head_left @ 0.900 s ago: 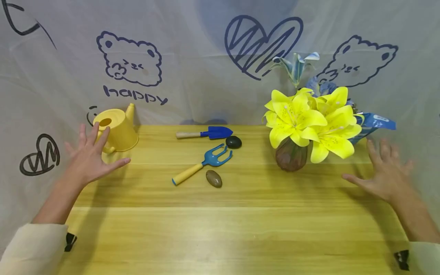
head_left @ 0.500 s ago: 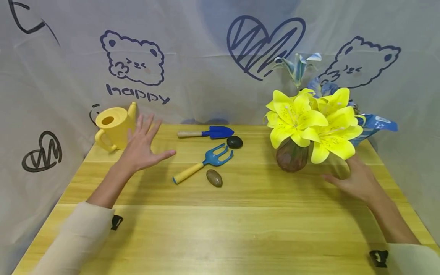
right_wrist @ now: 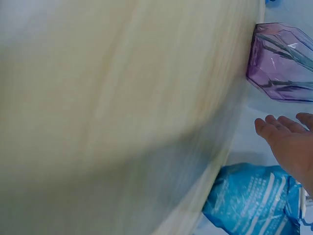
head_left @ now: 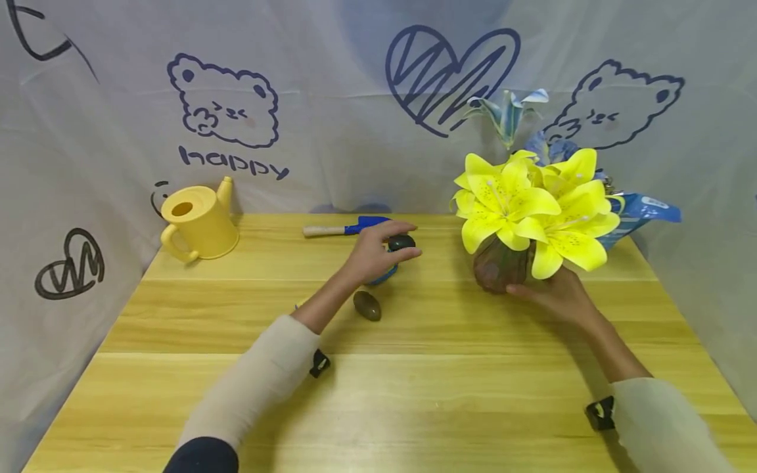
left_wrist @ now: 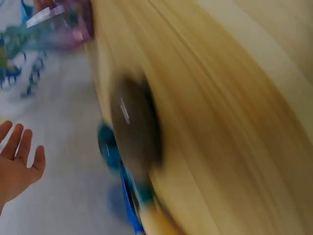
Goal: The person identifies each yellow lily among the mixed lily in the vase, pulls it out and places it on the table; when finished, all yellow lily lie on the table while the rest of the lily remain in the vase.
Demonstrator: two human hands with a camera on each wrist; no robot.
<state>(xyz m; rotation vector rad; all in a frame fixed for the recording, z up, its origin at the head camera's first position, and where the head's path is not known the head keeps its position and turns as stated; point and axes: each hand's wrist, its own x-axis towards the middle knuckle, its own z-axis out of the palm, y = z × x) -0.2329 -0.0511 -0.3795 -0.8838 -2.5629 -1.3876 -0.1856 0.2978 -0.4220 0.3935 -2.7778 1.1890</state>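
Note:
A faceted, see-through purple vase [right_wrist: 276, 63] holds yellow lilies [head_left: 497, 203] and blue flowers [head_left: 510, 118]. My right hand [head_left: 558, 294] is beside the vase, fingers extended, partly hidden under the blooms; the right wrist view shows a gap between fingers and glass. My left hand [head_left: 375, 253] hovers over the blue garden fork [head_left: 384, 274] and hides most of it. Its thumb and fingers are spread apart with nothing held, and the black stone [head_left: 402, 242] shows between them from above. The brown stone [head_left: 367, 306] lies just in front, blurred in the left wrist view.
A yellow watering can [head_left: 204, 226] stands at the back left. The blue trowel [head_left: 331, 230] lies by the back edge, its blade partly covered by my left hand. A blue bag [right_wrist: 259, 200] stands behind the flowers at right. A drawn-on cloth [head_left: 331, 79] borders the table.
My left hand has swept right, from the watering can to above the garden fork. My right hand has moved left, in close to the vase. The objects on the table have stayed put.

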